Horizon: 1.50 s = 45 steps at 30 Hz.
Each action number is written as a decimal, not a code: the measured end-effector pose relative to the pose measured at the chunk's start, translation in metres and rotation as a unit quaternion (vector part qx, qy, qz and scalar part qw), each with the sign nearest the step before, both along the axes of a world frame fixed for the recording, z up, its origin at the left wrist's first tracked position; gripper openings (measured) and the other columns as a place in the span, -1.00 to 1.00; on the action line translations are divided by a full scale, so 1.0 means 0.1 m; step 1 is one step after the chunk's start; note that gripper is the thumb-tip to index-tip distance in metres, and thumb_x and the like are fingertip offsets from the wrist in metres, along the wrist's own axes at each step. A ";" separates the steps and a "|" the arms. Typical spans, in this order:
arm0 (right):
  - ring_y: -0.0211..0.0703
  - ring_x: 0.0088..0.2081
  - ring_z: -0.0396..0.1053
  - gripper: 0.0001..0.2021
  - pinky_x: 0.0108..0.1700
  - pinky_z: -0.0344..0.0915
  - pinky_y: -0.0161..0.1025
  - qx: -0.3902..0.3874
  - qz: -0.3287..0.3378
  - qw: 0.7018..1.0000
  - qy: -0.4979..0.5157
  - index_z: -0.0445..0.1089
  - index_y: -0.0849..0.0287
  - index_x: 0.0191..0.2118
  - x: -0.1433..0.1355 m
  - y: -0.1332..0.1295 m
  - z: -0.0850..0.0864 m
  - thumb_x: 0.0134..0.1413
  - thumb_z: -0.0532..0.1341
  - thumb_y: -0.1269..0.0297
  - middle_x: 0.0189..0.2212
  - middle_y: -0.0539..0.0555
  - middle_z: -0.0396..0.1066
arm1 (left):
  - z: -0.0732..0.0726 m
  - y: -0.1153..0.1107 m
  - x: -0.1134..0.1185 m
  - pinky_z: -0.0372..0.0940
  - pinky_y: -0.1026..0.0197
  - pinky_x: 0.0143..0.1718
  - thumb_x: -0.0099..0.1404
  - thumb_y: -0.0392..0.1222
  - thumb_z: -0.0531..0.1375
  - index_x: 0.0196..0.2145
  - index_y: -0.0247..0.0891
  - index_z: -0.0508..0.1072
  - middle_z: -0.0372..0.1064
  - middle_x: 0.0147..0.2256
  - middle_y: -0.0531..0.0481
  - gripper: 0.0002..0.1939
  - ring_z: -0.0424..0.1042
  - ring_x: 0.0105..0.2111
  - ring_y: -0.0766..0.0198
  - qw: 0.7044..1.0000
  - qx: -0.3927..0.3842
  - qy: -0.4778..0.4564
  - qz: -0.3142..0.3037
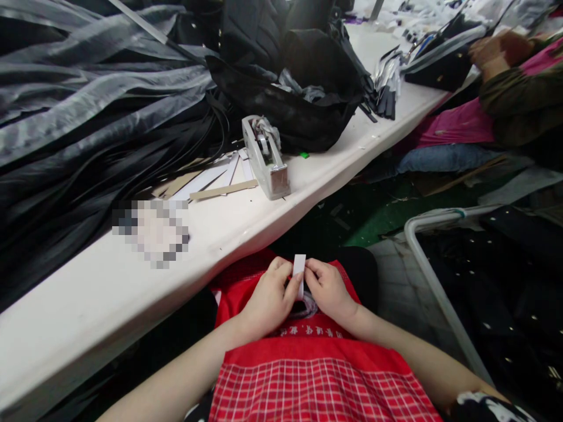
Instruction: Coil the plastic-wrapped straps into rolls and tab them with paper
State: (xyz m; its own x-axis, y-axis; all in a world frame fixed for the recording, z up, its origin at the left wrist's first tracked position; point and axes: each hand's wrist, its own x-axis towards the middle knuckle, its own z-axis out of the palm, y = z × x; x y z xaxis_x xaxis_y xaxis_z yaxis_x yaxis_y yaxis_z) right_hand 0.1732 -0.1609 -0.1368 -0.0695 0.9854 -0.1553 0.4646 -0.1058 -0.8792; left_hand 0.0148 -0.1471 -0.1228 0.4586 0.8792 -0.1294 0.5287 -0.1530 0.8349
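Observation:
A small white strip (299,265), paper or card by its look, stands up between my hands above my lap. My left hand (275,293) is closed, its thumb laid across the strip's lower part. At the strip's right edge my right hand (328,287) is closed too, thumb and fingertips pinched together. Just under the fingers a greyish ring shape (309,307) shows against the red apron (321,349); whether it is a loose thing or a print, I cannot tell.
On the white table (246,225) stand a grey tape dispenser (266,155), card strips (224,191), a black bag (285,111) and piled black straps (88,129). A white-railed cart (433,281) with black goods is at right. A co-worker's hands (495,51) work farther along.

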 end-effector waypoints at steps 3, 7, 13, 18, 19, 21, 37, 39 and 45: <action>-0.17 -0.42 0.34 -0.79 -0.35 0.19 -0.28 0.041 -0.028 0.998 -0.045 0.39 0.14 -0.39 -0.03 -0.12 -0.04 0.20 0.05 0.32 -0.47 0.04 0.43 | -0.07 -0.01 0.00 0.29 0.20 -0.23 0.41 -0.07 0.00 -0.36 -0.23 0.36 0.34 -0.34 0.00 -0.73 0.35 -0.31 0.23 0.996 -0.074 -0.056 -0.002; -0.20 -0.48 0.30 -0.79 -0.41 0.17 -0.29 0.024 -0.031 0.999 -0.010 0.36 0.14 -0.47 -0.02 -0.07 -0.10 0.14 0.07 0.34 -0.54 0.00 0.38 | -0.08 -0.04 0.01 0.30 0.25 -0.27 0.42 -0.10 -0.03 -0.21 -0.23 0.37 0.43 -0.31 0.01 -0.76 0.40 -0.35 0.27 0.985 -0.132 -0.106 -0.036; -0.14 -0.36 0.40 -0.75 -0.29 0.28 -0.27 -0.118 0.027 0.980 0.161 0.50 0.20 -0.36 0.17 0.12 -0.01 0.14 0.15 0.16 -0.45 0.05 0.47 | -0.05 -0.02 -0.05 0.31 0.17 -0.26 0.31 -0.16 0.13 -0.16 -0.21 0.20 0.45 -0.24 -0.07 -0.81 0.46 -0.29 0.17 0.993 -0.082 -0.087 -0.023; -0.10 -0.30 0.45 -0.68 -0.21 0.32 -0.21 -0.233 0.089 0.936 0.249 0.54 0.21 -0.30 0.32 0.19 0.12 0.05 0.24 0.03 -0.37 0.11 0.52 | -0.08 -0.01 -0.10 0.34 0.11 -0.20 0.33 -0.20 0.11 -0.05 -0.21 0.09 0.47 -0.24 -0.09 -0.71 0.48 -0.24 0.16 0.984 -0.106 -0.135 -0.049; -0.11 -0.32 0.45 -0.69 -0.22 0.32 -0.22 -0.238 0.101 0.936 0.239 0.54 0.22 -0.31 0.32 0.21 0.14 -0.01 0.29 0.04 -0.39 0.10 0.52 | -0.08 -0.02 -0.11 0.34 0.11 -0.19 0.33 -0.20 0.10 -0.04 -0.21 0.08 0.48 -0.24 -0.10 -0.70 0.48 -0.24 0.17 0.983 -0.107 -0.142 -0.053; -0.15 -0.37 0.44 -0.70 -0.24 0.31 -0.23 -0.248 0.117 0.938 0.210 0.54 0.24 -0.35 0.30 0.24 0.17 -0.11 0.38 0.08 -0.42 0.09 0.53 | -0.08 -0.04 -0.12 0.34 0.11 -0.18 0.33 -0.21 0.10 -0.03 -0.22 0.07 0.48 -0.22 -0.10 -0.69 0.48 -0.22 0.17 0.980 -0.107 -0.155 -0.063; -0.25 -0.47 0.42 -0.78 -0.37 0.32 -0.32 -0.269 0.137 0.946 0.121 0.44 0.24 -0.43 0.14 0.31 0.15 -0.24 0.43 0.29 -0.52 0.00 0.50 | -0.11 -0.09 -0.23 0.33 0.17 -0.22 0.28 -0.17 0.18 0.03 -0.26 0.10 0.43 -0.16 -0.14 -0.57 0.47 -0.22 0.17 0.978 -0.099 -0.163 -0.079; -0.23 -0.43 0.45 -0.82 -0.32 0.35 -0.30 -0.214 0.113 0.963 0.120 0.46 0.24 -0.40 0.13 0.27 0.17 -0.14 0.40 0.26 -0.47 0.03 0.52 | -0.10 -0.04 -0.25 0.31 0.19 -0.23 0.28 -0.09 0.20 -0.03 -0.25 0.20 0.45 -0.20 -0.10 -0.62 0.45 -0.24 0.18 0.983 -0.084 -0.146 -0.067; -0.20 -0.41 0.47 -0.83 -0.30 0.39 -0.28 -0.152 0.053 0.981 0.111 0.48 0.22 -0.39 0.13 0.24 0.21 -0.09 0.37 0.23 -0.45 0.04 0.53 | -0.08 0.08 -0.28 0.21 0.20 -0.18 0.39 -0.03 0.03 -0.41 -0.25 0.47 0.45 -0.43 -0.02 -0.65 0.40 -0.35 0.24 0.992 -0.001 -0.042 -0.119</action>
State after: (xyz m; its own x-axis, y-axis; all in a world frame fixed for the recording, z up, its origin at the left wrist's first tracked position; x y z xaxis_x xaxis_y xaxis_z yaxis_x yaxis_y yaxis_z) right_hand 0.1862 -0.1369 -0.1159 -0.2338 0.8811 -0.4111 0.2883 -0.3410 -0.8948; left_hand -0.0135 -0.1392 -0.1308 0.6629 0.7441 -0.0826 0.4059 -0.2645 0.8748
